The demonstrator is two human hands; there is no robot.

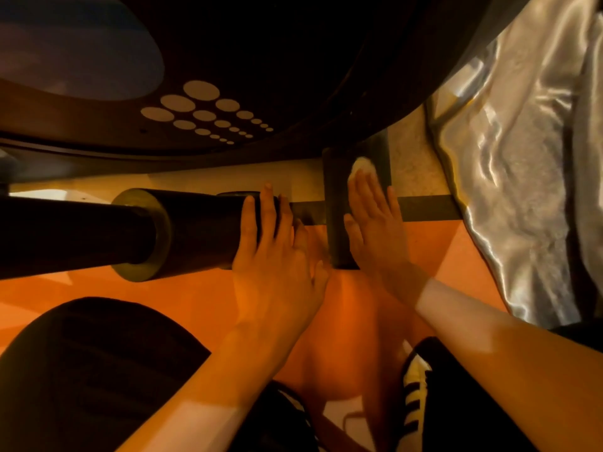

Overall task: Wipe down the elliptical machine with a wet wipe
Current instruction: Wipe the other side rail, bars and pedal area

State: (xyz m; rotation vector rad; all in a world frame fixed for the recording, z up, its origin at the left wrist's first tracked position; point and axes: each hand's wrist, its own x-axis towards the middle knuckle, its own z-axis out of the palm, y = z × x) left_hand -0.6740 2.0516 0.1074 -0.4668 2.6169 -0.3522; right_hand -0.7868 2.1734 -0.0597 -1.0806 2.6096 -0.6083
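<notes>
Wet wipe (363, 165) sits beneath the fingertips of your right hand (373, 220), which lies flat with fingers straight, pressing it onto the dark foot bar (336, 223) of the elliptical machine (202, 115), low by the floor. Your left hand (272, 243), fingers extended and gripping nothing, rests over the end of the black tube (195, 230), probably to brace your crouch. Orange floor (163, 295) spreads beneath. A shiny silver curtain (522, 158) hangs at right in dim, warm light.

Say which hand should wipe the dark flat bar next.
Right: the right hand presses the white wet wipe flat on the dark flat bar; the left hand, without a wipe, rests on the thick black tube.
</notes>
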